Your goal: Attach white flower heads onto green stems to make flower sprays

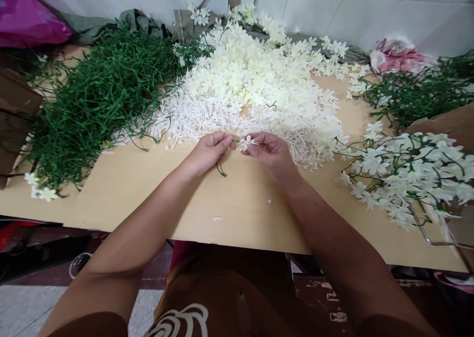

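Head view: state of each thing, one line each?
left hand: closed, pinching a green stem
right hand: closed, pinching a white flower piece
green stem pile: loose heap, tangled, far left
white flower pile: loose heap, centre
white stamen pile: spread flat before the flower pile
flowered stems: stacked at right, blooms on
table: wood top, stray bits lying on it

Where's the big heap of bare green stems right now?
In the head view, the heap of green stems lies at the table's far left, beside the pile of white flowers and left of the left hand.
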`<state>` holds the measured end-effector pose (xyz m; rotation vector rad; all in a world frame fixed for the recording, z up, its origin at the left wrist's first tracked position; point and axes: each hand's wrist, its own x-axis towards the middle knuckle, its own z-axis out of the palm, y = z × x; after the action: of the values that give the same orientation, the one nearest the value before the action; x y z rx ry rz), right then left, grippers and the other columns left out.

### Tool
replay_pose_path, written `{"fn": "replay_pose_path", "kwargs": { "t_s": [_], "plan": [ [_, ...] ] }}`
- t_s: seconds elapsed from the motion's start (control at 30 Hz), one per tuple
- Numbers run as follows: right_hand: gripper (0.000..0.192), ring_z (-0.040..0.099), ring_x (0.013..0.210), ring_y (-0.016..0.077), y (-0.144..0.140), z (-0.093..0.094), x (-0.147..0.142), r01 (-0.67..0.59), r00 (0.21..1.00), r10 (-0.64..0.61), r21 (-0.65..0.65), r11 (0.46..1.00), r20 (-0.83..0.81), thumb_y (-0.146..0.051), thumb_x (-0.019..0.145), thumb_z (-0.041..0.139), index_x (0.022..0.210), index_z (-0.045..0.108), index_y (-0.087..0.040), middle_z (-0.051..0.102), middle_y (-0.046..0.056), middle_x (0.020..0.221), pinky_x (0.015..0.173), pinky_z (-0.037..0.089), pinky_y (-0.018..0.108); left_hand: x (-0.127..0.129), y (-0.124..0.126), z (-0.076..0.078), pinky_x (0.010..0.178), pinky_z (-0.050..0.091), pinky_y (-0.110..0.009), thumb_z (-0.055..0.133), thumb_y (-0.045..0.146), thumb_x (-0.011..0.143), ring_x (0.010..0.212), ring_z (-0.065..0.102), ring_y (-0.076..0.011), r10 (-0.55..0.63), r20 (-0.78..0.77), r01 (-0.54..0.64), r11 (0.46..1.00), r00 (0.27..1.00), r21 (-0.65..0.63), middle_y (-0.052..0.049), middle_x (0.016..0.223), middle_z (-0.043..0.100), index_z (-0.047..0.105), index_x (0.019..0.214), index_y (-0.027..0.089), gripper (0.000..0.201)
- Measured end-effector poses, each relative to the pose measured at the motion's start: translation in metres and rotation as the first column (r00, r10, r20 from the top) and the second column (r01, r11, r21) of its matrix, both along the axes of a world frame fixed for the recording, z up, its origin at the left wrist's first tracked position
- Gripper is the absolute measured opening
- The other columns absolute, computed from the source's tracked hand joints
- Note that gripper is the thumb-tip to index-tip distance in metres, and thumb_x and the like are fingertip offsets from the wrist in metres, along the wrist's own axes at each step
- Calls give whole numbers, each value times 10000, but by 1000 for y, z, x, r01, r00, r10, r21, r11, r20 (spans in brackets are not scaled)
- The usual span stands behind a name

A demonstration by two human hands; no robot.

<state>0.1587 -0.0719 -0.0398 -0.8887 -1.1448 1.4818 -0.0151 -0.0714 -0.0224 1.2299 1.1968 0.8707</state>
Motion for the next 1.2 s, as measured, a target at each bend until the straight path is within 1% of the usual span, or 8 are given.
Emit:
{"fn": "replay_pose_path", "kwargs": {
  "t_s": [0.17,0.3,0.37,0.47,0.57,0.7,0.97,1.2],
  "plan": [
    [356,577,623,79,3,-2,-1,9,995,-17,89,996,98,-430,572,840,681,587,-204,633,-18,791,662,556,275,4,-2,-1,492,237,-231,529,258,846,479,338,-83,-63,-52,63,998,997,8,51,514,405,546,716,162,163],
    [317,559,604,76,9,-9,3,138,986,-145,79,987,86,-393,623,808,703,561,-211,600,-34,729,616,518,249,6,-3,4,546,288,-227,471,161,829,517,342,-88,-58,-133,63,997,989,34,60,530,396,590,756,149,140],
    [291,564,630,81,12,-10,6,227,968,-233,69,971,95,-372,652,783,712,548,-213,596,-29,754,629,519,252,6,-3,6,581,319,-229,474,165,823,547,368,-93,-39,-140,45,998,989,37,55,543,411,597,747,150,146],
    [255,597,772,110,10,-8,9,292,937,-315,157,944,153,-346,678,757,721,546,-211,616,5,896,687,533,265,5,-4,7,600,344,-234,504,233,840,578,401,-101,-24,-140,31,998,990,49,42,550,440,580,698,159,177],
    [221,610,880,141,3,-2,7,187,952,-236,240,953,196,-327,684,753,709,566,-210,626,24,946,735,536,282,6,-5,5,581,342,-236,536,296,845,574,409,-107,-35,-123,44,996,992,77,38,533,428,563,677,169,212],
    [257,609,817,143,-3,1,0,60,974,-108,231,971,199,-386,671,770,659,584,-209,634,13,835,758,530,308,4,-5,2,544,312,-233,562,345,830,540,376,-99,-88,-76,95,991,993,92,42,524,401,551,658,171,245],
    [370,548,698,110,-1,-2,3,1,991,-6,38,999,134,-491,611,813,634,583,-203,585,-25,687,730,476,289,1,-3,1,512,266,-229,560,408,831,500,319,-79,-193,-61,196,980,979,45,47,522,401,534,644,165,308],
    [384,564,692,131,-2,1,2,-19,975,-1,88,996,222,-500,590,820,623,568,-212,584,-17,676,680,484,294,1,-3,0,543,283,-245,564,356,838,521,362,-93,-200,-43,202,977,979,63,38,522,421,555,643,169,271]
  ]
}}
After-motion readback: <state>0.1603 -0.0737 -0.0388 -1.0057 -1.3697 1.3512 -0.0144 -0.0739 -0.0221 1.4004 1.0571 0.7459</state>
